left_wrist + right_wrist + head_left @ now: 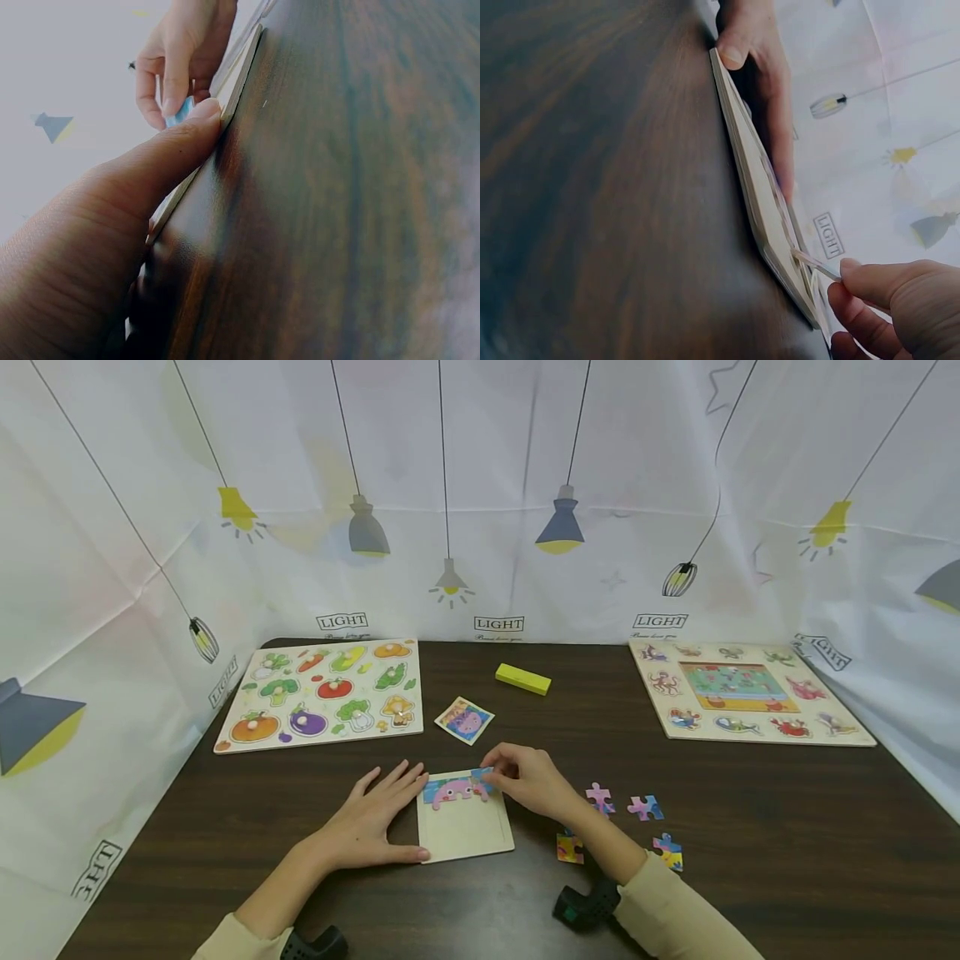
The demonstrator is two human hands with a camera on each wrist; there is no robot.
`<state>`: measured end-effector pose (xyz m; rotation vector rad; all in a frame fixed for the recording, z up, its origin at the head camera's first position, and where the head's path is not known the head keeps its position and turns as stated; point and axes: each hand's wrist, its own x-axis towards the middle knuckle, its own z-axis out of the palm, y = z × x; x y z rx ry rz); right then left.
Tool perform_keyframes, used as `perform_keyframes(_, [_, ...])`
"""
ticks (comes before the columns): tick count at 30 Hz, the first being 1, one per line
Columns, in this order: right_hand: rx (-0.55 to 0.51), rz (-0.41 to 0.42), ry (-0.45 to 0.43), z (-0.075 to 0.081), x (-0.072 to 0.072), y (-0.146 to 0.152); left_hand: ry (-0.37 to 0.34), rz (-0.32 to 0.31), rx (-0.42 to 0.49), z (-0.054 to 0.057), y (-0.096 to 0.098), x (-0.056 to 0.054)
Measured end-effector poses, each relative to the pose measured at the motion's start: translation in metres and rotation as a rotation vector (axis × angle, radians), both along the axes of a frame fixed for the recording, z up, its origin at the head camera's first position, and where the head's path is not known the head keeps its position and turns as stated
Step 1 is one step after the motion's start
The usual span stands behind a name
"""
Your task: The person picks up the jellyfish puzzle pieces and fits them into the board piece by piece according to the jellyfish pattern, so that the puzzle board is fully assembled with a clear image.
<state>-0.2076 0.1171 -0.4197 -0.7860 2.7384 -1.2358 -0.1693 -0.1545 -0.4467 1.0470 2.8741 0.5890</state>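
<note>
A pale wooden puzzle board [467,837] lies on the dark table, with joined pieces of a pink figure on blue [450,791] along its top edge. My left hand [375,827] is spread along the board's left side, the thumb at the near corner and the fingertips at the far one. Between thumb and fingers, my right hand [528,778] pinches a puzzle piece [817,265] over the top right corner. That piece is tilted, its inner end low at the board in the right wrist view; its blue face [180,112] shows past my left thumb.
Loose pieces lie around my right forearm, among them a pink one [599,797] and a yellow one [667,852]. Beyond the board are a picture card [465,721] and a yellow block [522,679]. A vegetable board [360,727] stands left, a sea-animal board [735,731] right.
</note>
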Motion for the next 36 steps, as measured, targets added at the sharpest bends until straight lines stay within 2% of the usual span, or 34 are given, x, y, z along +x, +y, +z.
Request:
perform_keyframes(8, [0.007,-0.011,-0.009,-0.002,0.002,-0.002,-0.001,-0.004,0.000,0.001,0.000,-0.001])
perform_keyframes(23, [0.086,0.012,0.159,-0.012,0.001,-0.006,0.009,0.008,-0.002,-0.001,-0.001,0.000])
perform_keyframes(36, [0.092,0.018,0.122,-0.010,0.004,-0.008,0.000,0.012,-0.002,-0.001,0.000,0.000])
